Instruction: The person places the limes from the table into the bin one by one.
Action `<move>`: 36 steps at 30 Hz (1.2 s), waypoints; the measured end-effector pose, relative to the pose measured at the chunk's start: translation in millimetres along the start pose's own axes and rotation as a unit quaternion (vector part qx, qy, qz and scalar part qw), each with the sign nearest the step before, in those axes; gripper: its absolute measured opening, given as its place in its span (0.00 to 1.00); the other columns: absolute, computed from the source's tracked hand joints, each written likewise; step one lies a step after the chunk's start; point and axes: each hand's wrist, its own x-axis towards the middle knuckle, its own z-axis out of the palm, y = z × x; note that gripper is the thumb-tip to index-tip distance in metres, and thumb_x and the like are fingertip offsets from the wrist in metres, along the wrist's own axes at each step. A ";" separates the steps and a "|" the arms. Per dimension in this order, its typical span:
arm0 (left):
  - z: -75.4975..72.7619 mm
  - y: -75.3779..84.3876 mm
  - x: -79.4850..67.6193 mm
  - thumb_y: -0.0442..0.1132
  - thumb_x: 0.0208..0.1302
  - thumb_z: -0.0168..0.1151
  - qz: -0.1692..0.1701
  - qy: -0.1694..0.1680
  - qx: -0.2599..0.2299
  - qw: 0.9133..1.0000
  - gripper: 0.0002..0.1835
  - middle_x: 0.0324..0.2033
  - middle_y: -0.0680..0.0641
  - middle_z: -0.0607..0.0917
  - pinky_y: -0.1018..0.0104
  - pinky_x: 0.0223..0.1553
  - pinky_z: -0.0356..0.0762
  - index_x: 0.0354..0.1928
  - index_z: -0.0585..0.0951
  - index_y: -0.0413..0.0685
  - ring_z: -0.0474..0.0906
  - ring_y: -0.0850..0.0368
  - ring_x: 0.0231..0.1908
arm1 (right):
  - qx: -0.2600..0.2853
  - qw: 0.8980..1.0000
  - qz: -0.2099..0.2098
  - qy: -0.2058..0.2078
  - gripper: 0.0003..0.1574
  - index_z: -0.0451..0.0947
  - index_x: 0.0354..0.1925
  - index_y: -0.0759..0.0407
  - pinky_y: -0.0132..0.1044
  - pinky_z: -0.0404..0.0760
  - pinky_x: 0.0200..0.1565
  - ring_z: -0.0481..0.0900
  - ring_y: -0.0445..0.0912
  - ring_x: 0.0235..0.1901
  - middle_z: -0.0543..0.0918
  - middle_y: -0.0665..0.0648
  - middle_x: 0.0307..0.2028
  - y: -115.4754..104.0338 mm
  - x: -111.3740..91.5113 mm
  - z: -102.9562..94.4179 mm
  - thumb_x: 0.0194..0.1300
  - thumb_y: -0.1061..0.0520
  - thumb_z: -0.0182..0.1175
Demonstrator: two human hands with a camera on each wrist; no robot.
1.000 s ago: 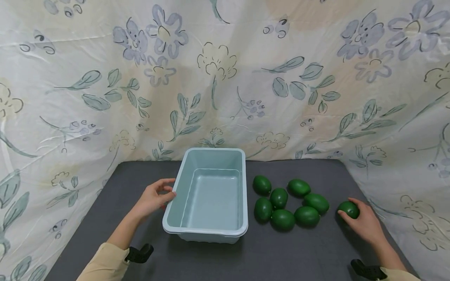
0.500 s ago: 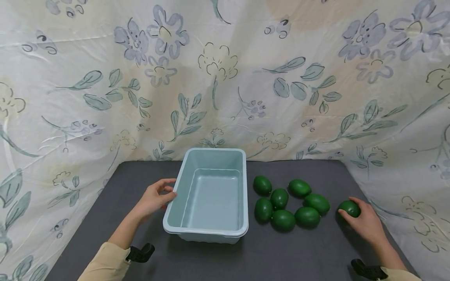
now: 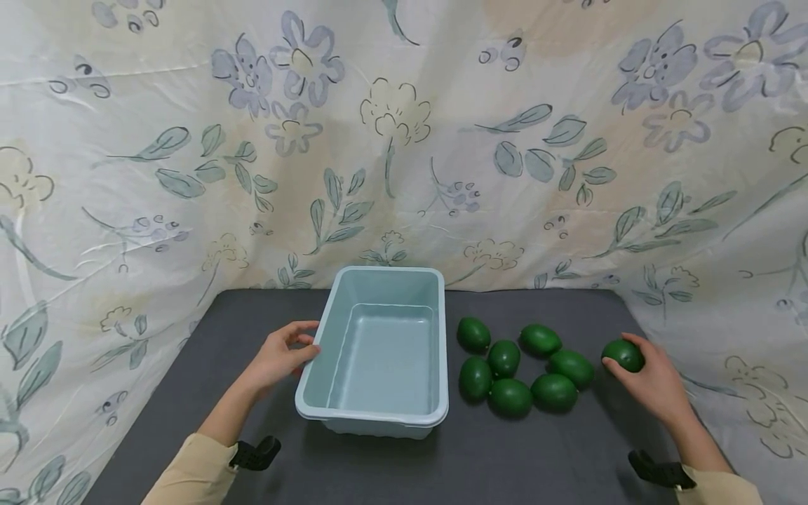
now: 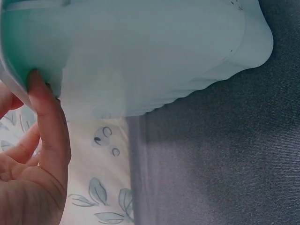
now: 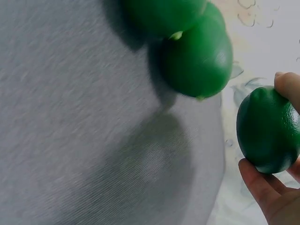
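My left hand (image 3: 278, 359) holds the left rim of a pale blue-green plastic bin (image 3: 372, 418), pinching its edge. The left wrist view shows that hand (image 4: 47, 145) against the bin's outer wall (image 4: 154, 56). Toward the right end of the table, my right hand (image 3: 656, 379) grips a glossy dark green lime (image 3: 623, 355) between thumb and fingers. In the right wrist view the held lime (image 5: 267, 129) is off the table, its shadow lying apart from it. Several more limes (image 3: 510, 398) lie in a loose group between the bin and my right hand.
A dark grey table (image 3: 492, 463) carries everything. Floral cloth (image 3: 404, 175) hangs behind it and along both sides. Inside the bin its bare floor (image 3: 388, 358) is visible. Each wrist wears a black strap.
My right hand has raised the lime off the table, moving slightly up and left in the head view. The left hand keeps its place on the bin. The head view has shifted slightly.
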 end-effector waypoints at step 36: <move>-1.6 4.7 -1.0 0.37 0.61 0.60 -0.007 -0.007 -0.005 1.000 0.26 0.41 0.39 0.76 0.56 0.30 0.81 0.61 0.67 0.46 0.79 0.54 0.32 | 0.057 0.994 -0.088 -0.020 0.42 0.59 0.64 0.64 0.56 0.72 0.37 0.70 0.63 0.45 0.63 0.72 0.56 -97.6 38.0 18.0 0.61 0.44 0.59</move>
